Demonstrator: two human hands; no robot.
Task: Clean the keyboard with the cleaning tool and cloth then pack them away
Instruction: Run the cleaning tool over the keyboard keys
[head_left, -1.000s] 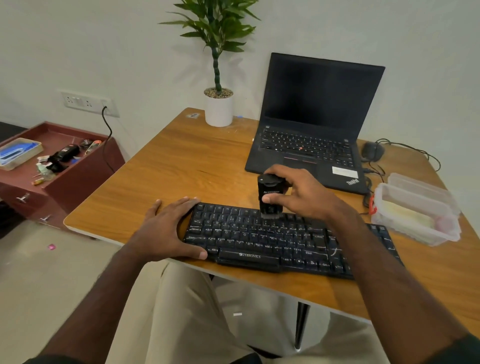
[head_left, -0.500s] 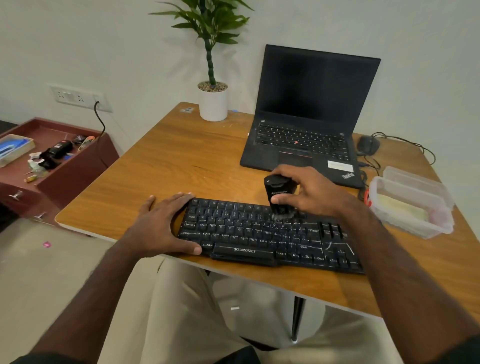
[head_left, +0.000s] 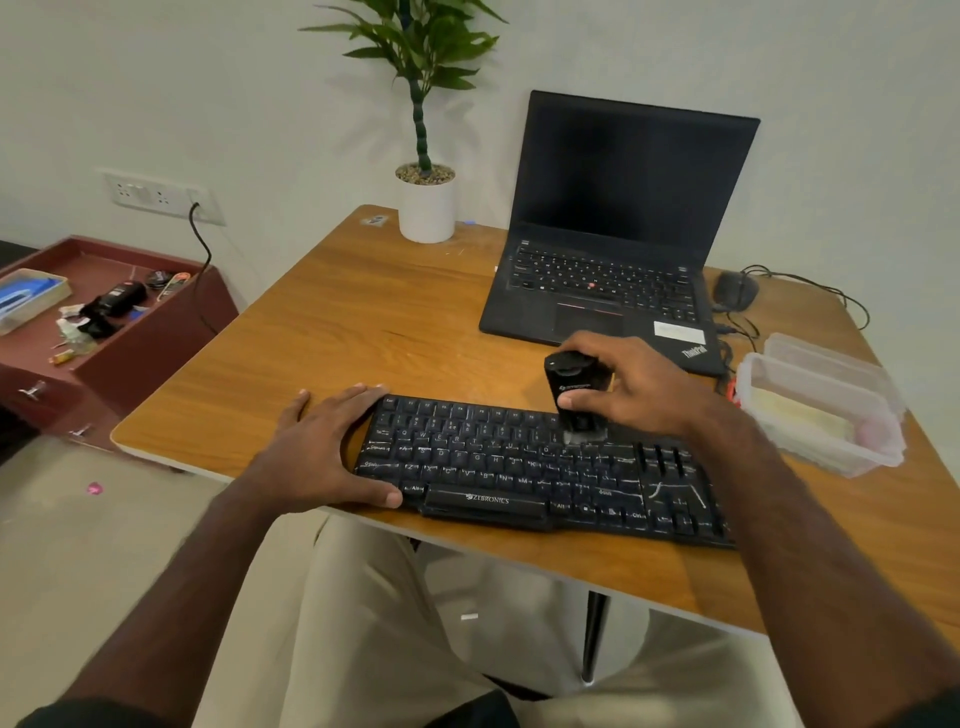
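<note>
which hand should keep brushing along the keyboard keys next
Right. The right hand already grips the cleaning tool on the keyboard; the left hand braces its left end.

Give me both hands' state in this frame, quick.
Left hand: open, flat, bracing the keyboard at its left end.
Right hand: fingers gripping the black cleaning tool, its brush end on the keys.

Bare forearms, dark sleeves, beige trousers.
</note>
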